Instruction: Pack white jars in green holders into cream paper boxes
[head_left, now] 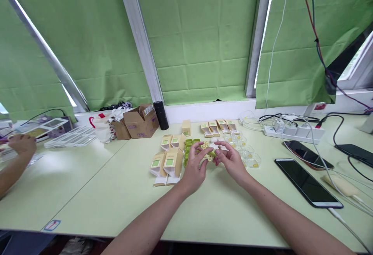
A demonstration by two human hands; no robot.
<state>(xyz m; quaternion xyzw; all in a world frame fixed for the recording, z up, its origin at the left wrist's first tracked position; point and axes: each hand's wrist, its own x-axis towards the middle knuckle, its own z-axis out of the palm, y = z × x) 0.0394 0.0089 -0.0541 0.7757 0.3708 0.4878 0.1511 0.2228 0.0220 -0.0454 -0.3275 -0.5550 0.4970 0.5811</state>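
Nine small kraft cartons (174,161) are visible: four at the left, four at the rear right, one upright between the groups. Front flaps extend on the two nearest units, so these are judged unsealed; the rear-right units also show white flaps. One small green part (213,153), with a pale ring at its lower edge, is located between both hands above the table (116,196). The left hand (194,170) and right hand (233,161) pinch it with closed fingertips. Handling of this unit appears incomplete — green cups (189,142) and pale yellow pieces (204,145) lie loose behind the hands, suggesting an intermediate stage. Container status: clear plastic shells (254,161) at the right hold small yellow items (type not legible at this size). Carton contents cannot be confirmed. The larger cardboard box (142,123) has raised flaps — its interior is hidden from this angle, beside the black cylinder (161,116).
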